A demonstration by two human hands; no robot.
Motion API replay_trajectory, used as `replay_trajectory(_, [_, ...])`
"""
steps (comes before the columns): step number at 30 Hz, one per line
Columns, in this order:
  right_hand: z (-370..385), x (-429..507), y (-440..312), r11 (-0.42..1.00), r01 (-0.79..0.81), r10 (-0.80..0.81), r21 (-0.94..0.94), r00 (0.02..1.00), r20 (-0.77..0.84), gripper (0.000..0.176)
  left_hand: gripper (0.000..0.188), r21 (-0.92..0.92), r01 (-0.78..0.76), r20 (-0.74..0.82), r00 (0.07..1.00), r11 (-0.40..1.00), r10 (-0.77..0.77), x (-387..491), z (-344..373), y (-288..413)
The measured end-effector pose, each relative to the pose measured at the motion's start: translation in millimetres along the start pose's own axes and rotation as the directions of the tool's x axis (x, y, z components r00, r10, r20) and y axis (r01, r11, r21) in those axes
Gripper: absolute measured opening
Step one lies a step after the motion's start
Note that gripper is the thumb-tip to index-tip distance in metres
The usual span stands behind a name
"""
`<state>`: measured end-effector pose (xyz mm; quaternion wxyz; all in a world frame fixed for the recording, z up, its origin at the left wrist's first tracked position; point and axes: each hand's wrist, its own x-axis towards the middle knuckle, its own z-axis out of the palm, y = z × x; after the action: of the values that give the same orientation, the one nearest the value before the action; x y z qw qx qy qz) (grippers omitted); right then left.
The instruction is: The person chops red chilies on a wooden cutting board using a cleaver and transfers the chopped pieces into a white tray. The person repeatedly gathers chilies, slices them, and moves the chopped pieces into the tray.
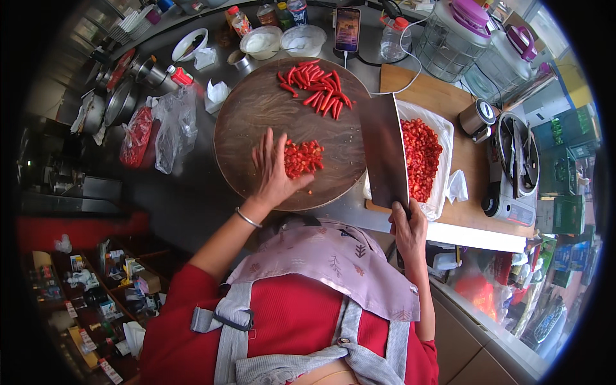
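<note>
My right hand (408,226) grips the handle of a broad cleaver (383,149), its blade over the right rim of a round wooden chopping board (250,110) and part of a white tray (445,144). Chopped red chilies (423,159) fill that plastic-lined tray. With fingers spread, my left hand (273,168) is at the left side of a small heap of chopped chilies (304,158) on the board; whether it touches them I cannot tell. Whole red chilies (320,86) lie in a loose pile at the board's far side.
Two tubs (303,41) of white contents and a propped-up phone (347,29) stand behind the board. Its charging cable (409,82) runs toward the right. A portable gas stove (512,168) and large glass jars (452,43) stand right. Plastic bags (175,127) lie left.
</note>
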<state>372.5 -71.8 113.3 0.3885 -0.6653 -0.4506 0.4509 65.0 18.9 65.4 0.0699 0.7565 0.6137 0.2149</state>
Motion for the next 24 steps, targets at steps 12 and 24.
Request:
replay_trajectory(12, [91.6,-5.4,27.2,0.941,-0.245,0.229,0.234,0.969,0.096,0.026,0.112,-0.011,0.113,0.061,0.992,0.994,-0.112,-46.8,54.8,-1.8])
replay_trajectory(24, [133.1,0.4,43.0,0.922,-0.277,0.274,0.271,0.960,0.048,0.027,0.112,-0.189,0.187,0.031,0.982,0.964,-0.185,-10.6,52.3,-46.3])
